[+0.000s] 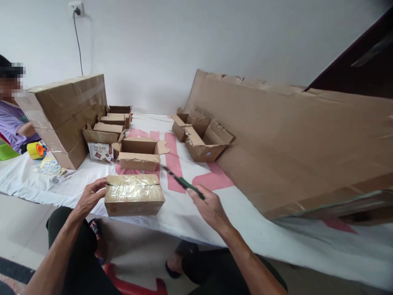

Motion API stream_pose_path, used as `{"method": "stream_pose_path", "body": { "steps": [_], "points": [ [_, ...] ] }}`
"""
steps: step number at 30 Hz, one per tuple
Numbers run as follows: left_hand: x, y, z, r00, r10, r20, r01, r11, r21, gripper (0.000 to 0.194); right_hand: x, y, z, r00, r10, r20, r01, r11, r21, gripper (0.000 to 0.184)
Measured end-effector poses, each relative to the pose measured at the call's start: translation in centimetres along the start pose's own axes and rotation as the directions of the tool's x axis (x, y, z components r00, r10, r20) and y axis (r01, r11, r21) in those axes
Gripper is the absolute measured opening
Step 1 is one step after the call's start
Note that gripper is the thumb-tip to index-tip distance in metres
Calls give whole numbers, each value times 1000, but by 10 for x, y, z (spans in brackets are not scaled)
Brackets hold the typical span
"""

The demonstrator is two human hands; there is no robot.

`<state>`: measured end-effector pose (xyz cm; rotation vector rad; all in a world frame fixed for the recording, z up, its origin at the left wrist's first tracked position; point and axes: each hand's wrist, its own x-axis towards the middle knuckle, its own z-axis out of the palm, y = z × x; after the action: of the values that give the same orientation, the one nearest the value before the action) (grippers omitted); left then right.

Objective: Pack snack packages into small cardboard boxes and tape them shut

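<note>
At the near edge of the table sits a closed cardboard box (134, 196) with shiny clear tape over its top. My left hand (89, 197) grips its left end, the fingers bent against the corner. My right hand (211, 208) is closed around the green handle of a utility knife (181, 180). The blade points up and left, just beyond the box's right end and apart from it. Right behind the taped box stands an open cardboard box (138, 160) with its flaps spread.
More open boxes (106, 137) line a taped stack of cartons (70, 110) at left. Two opened boxes (206, 143) lean by a large cardboard sheet (291, 143) at right. A person (14, 119) in purple sits at far left, near a yellow tape dispenser (35, 150). White cloth (258, 213) covers the table.
</note>
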<state>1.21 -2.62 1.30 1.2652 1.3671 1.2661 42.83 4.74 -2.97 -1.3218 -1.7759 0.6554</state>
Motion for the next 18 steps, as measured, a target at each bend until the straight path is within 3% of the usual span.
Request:
{"method": "stream_pose_path", "body": {
  "steps": [3, 6, 11, 18],
  "points": [
    [4, -3, -4, 1000, 19, 18, -20, 998, 61, 57, 15, -70, 9, 949, -253, 188, 244, 967, 72, 28],
    [7, -6, -8, 998, 33, 47, -38, 991, 126, 60, 32, -113, 21, 855, -412, 314, 400, 911, 106, 21],
    [7, -6, -10, 995, 56, 86, -70, 982, 176, 56, 53, -136, 34, 762, -487, 426, 512, 856, 63, 20],
    [8, -7, -10, 994, 61, 93, -77, 981, 176, 55, 62, -150, 34, 730, -452, 513, 557, 829, -62, 12]
  ]
}}
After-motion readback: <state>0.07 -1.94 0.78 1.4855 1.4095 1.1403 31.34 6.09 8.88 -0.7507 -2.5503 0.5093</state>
